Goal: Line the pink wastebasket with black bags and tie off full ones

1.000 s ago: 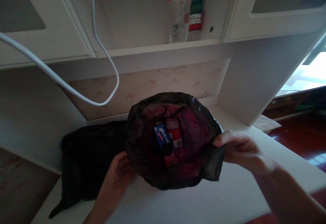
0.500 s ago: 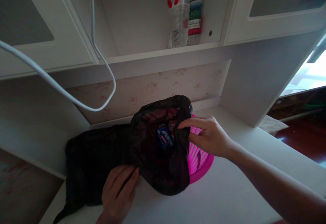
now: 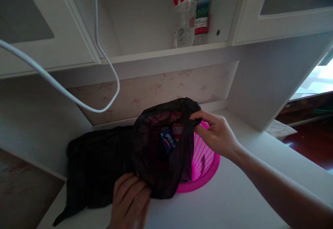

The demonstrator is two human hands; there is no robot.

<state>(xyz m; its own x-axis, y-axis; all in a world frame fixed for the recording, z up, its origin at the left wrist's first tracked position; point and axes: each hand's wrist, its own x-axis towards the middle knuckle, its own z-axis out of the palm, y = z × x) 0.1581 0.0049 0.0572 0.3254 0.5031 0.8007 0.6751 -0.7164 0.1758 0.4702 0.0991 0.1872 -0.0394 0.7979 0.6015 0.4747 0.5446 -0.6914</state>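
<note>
The thin black bag [image 3: 161, 152] (limp, slippery, best taken by its rim) is pinched at its mouth over the pink basket [image 3: 205, 163] by the right hand [image 3: 215, 135] and gripped below by the left hand [image 3: 130, 201].

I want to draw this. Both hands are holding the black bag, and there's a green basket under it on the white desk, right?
Nearly. The basket is bright pink, not green, as the head view shows. The rest holds: the left hand grips the black bag at its near edge, the right hand pinches its far rim, and the basket sits on the white desk.
</note>
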